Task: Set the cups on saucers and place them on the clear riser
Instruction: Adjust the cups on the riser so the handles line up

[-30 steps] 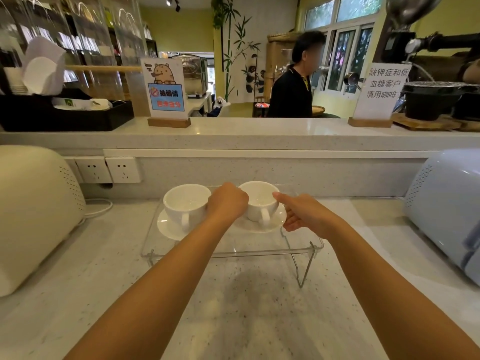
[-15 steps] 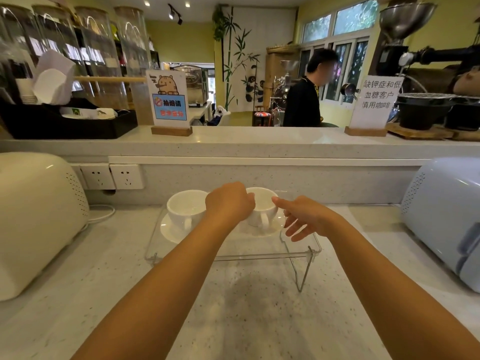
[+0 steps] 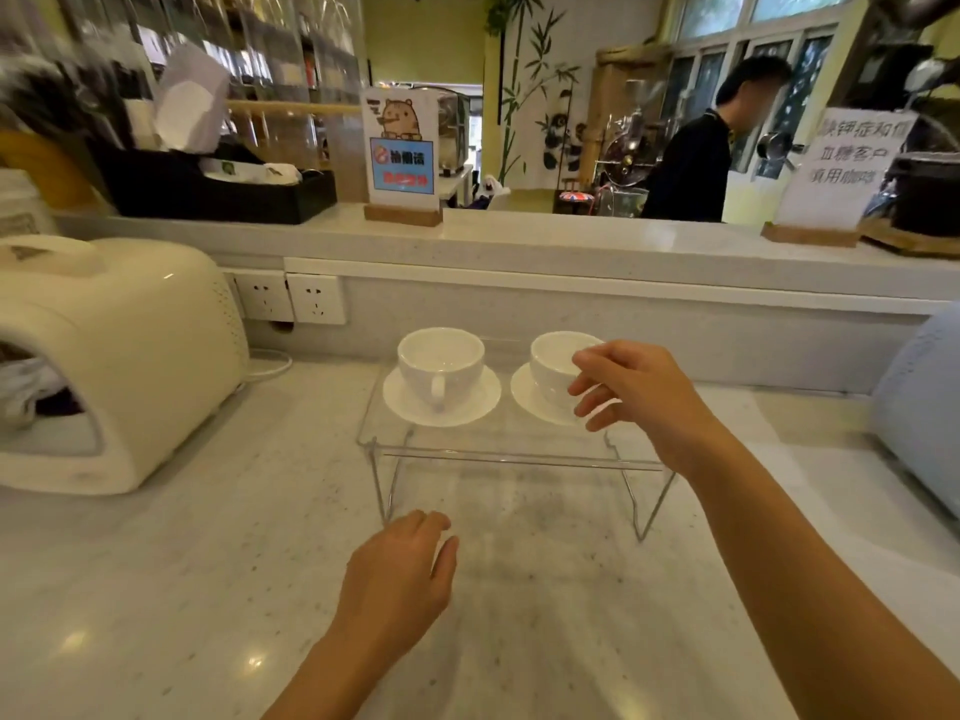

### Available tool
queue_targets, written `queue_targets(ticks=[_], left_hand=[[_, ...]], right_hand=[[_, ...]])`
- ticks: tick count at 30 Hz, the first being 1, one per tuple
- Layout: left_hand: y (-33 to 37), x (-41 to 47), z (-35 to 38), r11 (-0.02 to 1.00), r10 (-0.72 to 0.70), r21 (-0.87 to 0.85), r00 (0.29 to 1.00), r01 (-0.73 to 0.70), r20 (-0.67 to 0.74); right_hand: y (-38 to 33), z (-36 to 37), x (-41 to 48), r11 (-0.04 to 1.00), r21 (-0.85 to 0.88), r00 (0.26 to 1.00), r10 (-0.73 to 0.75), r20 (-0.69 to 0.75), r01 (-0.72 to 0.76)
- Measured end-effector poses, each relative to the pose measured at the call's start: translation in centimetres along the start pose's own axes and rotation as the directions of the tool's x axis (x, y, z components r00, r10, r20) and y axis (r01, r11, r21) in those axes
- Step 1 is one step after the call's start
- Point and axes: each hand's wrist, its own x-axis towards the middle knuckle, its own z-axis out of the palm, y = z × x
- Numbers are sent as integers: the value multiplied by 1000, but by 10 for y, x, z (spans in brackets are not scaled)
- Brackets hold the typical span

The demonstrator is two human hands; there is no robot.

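Two cups (image 3: 441, 362) on riser (image 3: 519, 439); right hand (image 3: 631, 394) loose beside them, grasping nothing.

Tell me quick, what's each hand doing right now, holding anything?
Left hand: loosely curled above the counter, holding nothing.
Right hand: open, fingers spread in front of the right cup, gripping nothing.
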Motion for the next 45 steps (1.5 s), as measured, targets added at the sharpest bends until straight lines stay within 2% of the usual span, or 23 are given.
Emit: queue_targets(ticks=[3,5,7,10,20,26,35,41,45], left_hand=[[-28,-14,20,995,-85,58,996,83,23],[-45,-20,28,981,-166,119,981,154,96],[-61,-28,36,964,-232,169,957,203,173],[-71,-36,42,948,-281,212,935,236,216],[-71,-37,45,956,-263,182,948,230,180],[-70,-36,44,958,-262,162,950,236,167],[-67,-36,42,959,-263,156,949,237,173],[-67,-35,42,958,-264,164,948,236,177],[-67,-35,41,958,-262,167,949,233,177]], right_hand=[[-1,23,0,998,-51,998,-24,60,27],[1,35,2,998,-67,996,-13,89,19],[5,46,5,995,-98,994,19,110,-8],[12,60,12,983,-166,986,104,127,-82],[24,85,36,936,-264,968,250,38,-231],[21,86,42,931,-220,951,306,40,-290],[25,88,45,943,-207,959,276,60,-259],[25,91,46,934,-281,960,259,102,-222],[25,92,45,936,-248,957,277,85,-249]])
